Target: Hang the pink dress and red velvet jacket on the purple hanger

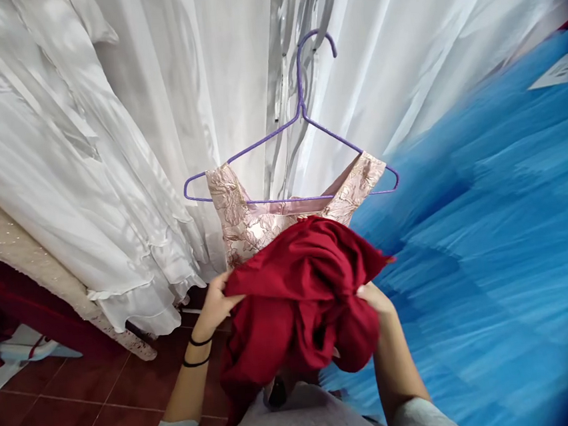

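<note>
A crumpled dark red cloth (306,291) is held up near the middle of the view, and directions are given from it as from the centre of a clock. At 9 o'clock, its edge is pinched by the left hand (219,306), which is closed on the fabric between thumb and fingers; two black bands (197,364) are worn on that arm. At 3 o'clock, the cloth is gripped by the right hand (377,300), whose fingers are partly covered by the folds, so how tightly they are curled cannot be told. Toward 12 o'clock, a pink brocade bodice (246,233) is partly hidden by the cloth; whether the two are joined cannot be told. Its shoulder straps, at 11 and 1 o'clock, are carried by a purple hanger (301,107), with its hook uppermost. White garments (161,84) are spread behind, from 10 to 1 o'clock. Blue ruffled fabric (492,240) is seen at 3 o'clock, with a white tag (561,70) at 2. Reddish floor tiles (83,420) are shown at 8 o'clock.
</note>
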`<state>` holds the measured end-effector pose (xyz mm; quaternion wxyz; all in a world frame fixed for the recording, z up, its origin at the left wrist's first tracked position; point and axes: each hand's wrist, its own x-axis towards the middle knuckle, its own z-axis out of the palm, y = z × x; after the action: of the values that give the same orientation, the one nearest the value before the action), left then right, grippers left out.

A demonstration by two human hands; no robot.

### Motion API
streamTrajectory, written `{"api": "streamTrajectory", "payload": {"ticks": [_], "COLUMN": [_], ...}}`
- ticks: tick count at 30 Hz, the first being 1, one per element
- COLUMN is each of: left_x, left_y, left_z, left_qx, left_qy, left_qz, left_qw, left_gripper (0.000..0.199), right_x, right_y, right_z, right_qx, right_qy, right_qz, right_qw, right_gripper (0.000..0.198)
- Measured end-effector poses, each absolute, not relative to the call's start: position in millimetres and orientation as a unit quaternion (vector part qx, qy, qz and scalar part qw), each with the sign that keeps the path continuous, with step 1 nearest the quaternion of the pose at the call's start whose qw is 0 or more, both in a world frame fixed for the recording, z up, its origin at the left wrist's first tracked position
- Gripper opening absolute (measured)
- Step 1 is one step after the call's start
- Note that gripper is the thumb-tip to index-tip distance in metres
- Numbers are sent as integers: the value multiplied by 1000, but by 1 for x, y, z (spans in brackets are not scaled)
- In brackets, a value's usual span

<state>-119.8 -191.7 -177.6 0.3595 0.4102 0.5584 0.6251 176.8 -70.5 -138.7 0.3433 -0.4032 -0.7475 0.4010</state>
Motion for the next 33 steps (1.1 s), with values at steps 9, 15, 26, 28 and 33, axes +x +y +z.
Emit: {"api": "streamTrajectory", "payload": {"ticks": [9, 15, 26, 28, 33], "left_x": [-106, -134, -207, -210, -220], "left_y": [-225, -257, -318, -327, -343], "left_z": [-143, -110, -210, -198, -141], "left_qx": [464, 489, 277, 199, 126], "left_qy": [635, 664, 716, 661, 512], "left_qz": [606, 565, 631, 719, 848], "left_qw": [119, 28, 109, 74, 44], "left_gripper": [4, 13, 24, 22, 25], "right_x": [89, -15, -126, -139, -162], "right_y": [-98, -101, -79, -69, -82], "right_z": [-125, -68, 4, -8, -63], "right_qx": [-198, 63, 121, 118, 154], "right_qy": [-911, -947, -945, -948, -946], "right_qz": [258, 285, 214, 212, 269], "right_qw": [252, 132, 214, 204, 94], "right_gripper": [114, 53, 29, 22, 72]}}
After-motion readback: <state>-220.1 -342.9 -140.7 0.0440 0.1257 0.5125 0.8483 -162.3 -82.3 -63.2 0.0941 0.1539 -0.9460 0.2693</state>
